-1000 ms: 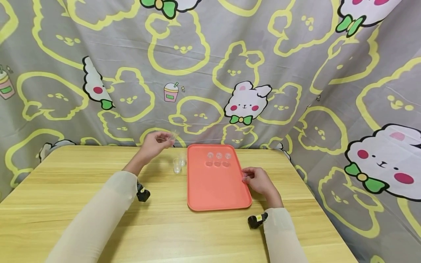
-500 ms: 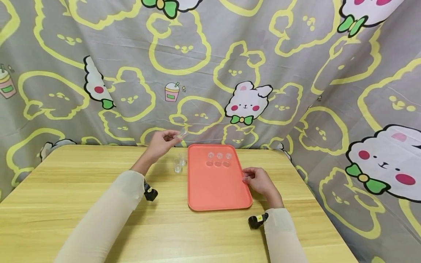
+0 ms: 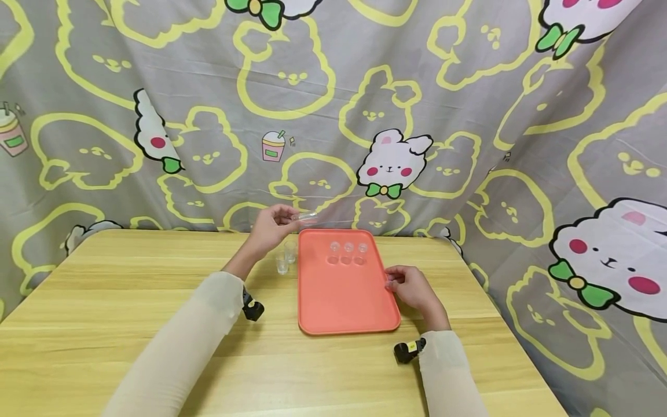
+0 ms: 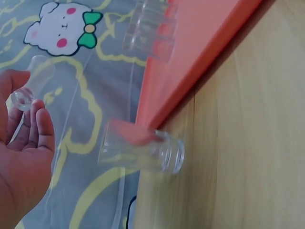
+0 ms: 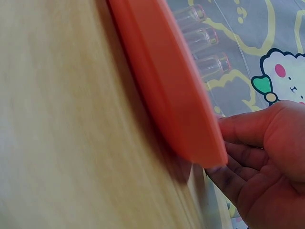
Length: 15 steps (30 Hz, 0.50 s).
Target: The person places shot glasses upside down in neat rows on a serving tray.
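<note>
My left hand [image 3: 274, 227] pinches a small clear shot glass [image 3: 306, 216] near its thick base, above the tray's back left corner. The glass is tipped nearly flat, its mouth pointing right. In the left wrist view, thumb and fingertips meet at the base of that glass [image 4: 39, 78]. My right hand [image 3: 410, 286] holds the right rim of the orange-red tray [image 3: 346, 301], thumb above and fingers below in the right wrist view. Three shot glasses [image 3: 348, 253] stand upside down in a row at the tray's back. Two more [image 3: 282, 264] stand upright on the table, left of the tray.
The tray lies on a wood-grain table [image 3: 219, 359]. A patterned grey curtain [image 3: 312, 87] hangs behind the table and on the right. Each wrist carries a small black camera [image 3: 253, 307].
My left hand has moved right toward the tray with the shot glass, which has tipped from raised to nearly flat. The right hand stays at the tray's rim.
</note>
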Available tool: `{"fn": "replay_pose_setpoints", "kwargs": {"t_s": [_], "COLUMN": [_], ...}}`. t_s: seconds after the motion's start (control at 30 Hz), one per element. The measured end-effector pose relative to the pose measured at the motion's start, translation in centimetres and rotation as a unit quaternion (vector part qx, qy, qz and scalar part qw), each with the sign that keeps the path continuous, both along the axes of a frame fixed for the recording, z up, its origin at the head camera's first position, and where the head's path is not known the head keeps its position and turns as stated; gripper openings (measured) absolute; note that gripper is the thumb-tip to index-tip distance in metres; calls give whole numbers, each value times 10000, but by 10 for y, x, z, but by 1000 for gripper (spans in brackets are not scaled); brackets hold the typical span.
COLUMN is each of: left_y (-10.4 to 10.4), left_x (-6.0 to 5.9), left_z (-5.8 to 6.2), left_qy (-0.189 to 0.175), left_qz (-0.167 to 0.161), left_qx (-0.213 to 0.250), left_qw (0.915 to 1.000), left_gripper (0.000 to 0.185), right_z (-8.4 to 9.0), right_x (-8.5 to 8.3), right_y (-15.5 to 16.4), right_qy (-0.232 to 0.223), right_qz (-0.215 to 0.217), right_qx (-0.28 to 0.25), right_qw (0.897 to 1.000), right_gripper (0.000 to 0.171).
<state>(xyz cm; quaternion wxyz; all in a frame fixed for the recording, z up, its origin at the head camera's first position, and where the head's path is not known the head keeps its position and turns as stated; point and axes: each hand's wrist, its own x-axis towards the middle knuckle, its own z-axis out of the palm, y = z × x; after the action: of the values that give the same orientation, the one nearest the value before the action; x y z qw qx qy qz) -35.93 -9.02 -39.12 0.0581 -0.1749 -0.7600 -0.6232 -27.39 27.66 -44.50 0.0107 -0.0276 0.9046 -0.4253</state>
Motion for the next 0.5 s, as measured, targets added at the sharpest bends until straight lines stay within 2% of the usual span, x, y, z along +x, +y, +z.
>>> {"fn": "replay_pose_setpoints", "kwargs": {"t_s": [0.23, 0.5], "left_y": [14, 33], "left_x": [2, 3], "left_z": [-2, -1], "left_qy": [10, 115], "left_qz": [-97, -393], "left_qx": [243, 284], "left_qw": [9997, 9988], "left_gripper": [30, 36], "right_z": [-1, -1], "right_x": [-1, -1], "right_y": [0, 0], "right_qy": [-11, -7], "right_qz": [-2, -21], "right_qx": [40, 105], "right_qw": [10000, 9999], "right_gripper": [29, 28]}}
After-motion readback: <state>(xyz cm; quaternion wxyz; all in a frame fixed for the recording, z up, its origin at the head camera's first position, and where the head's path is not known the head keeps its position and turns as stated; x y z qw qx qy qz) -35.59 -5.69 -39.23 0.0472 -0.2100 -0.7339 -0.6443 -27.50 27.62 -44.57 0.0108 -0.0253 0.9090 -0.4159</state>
